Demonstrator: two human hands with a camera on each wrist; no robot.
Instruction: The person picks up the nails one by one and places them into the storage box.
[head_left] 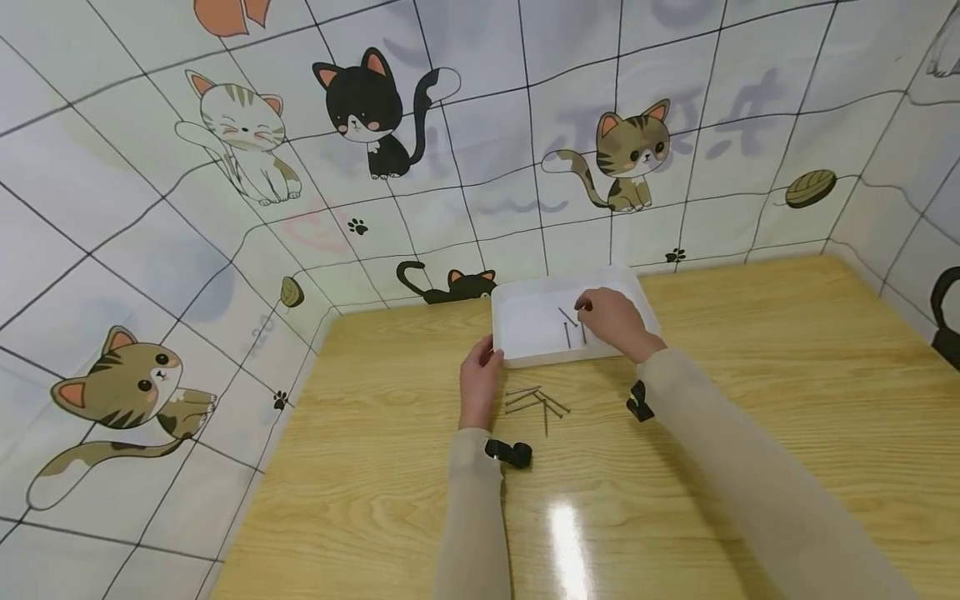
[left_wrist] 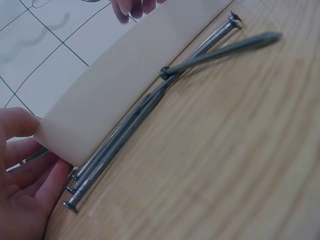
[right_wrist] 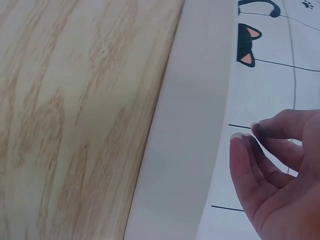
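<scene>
A shallow white tray [head_left: 525,325] stands at the back of the table, with a few nails [head_left: 567,335] lying loose inside it. My left hand [head_left: 479,383] grips its front left corner; the left wrist view shows the thumb over the rim and the fingers [left_wrist: 52,180] against the outside. Above the tray's right part hovers my right hand [head_left: 611,321], thumb and fingertips [right_wrist: 239,142] drawn near each other with a small gap and nothing seen between them. Several more nails [head_left: 545,417] lie in a loose, crossing pile just in front of the tray.
The wooden table [head_left: 360,467] reaches out on both sides of the tray. Behind and to the left rises a tiled wall covering [head_left: 495,150] with cartoon cats, close to the tray's back edge. A black strap with a small device [head_left: 510,453] sits at the left wrist.
</scene>
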